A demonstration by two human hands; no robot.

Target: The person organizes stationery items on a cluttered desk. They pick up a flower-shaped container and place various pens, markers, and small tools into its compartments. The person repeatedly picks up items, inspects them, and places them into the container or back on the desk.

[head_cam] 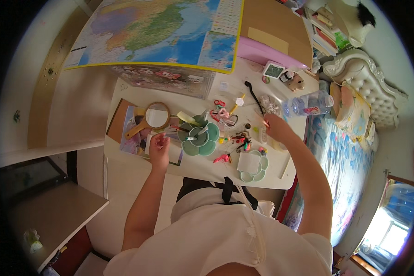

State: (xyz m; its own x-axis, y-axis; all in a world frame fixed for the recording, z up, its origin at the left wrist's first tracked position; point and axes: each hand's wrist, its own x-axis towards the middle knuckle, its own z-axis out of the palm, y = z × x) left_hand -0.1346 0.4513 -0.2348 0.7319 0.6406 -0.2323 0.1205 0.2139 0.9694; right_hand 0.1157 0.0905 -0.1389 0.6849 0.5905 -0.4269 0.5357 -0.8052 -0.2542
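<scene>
My right hand [276, 127] reaches to the right side of the white desk, its fingers closed on the lower end of a thin black tool [253, 95]. A crumpled clear plastic bag [270, 104] lies just beyond these fingers. My left hand [159, 147] is raised with curled fingers near a round wooden hand mirror [157, 118]; whether its fingertips pinch something small is unclear. Between my hands sits a green flower-shaped tray [213, 134] with handled tools resting in its centre cup. Pink-handled scissors [220, 113] and small coloured pieces [241, 139] are scattered to its right.
A map board [158, 32] lies over a clear storage box [165, 78] at the back. A large plastic bottle [307, 105] lies at the right edge, near a small digital display [273, 70]. In front, white paper [249, 163] covers part of another flower-shaped tray [263, 169].
</scene>
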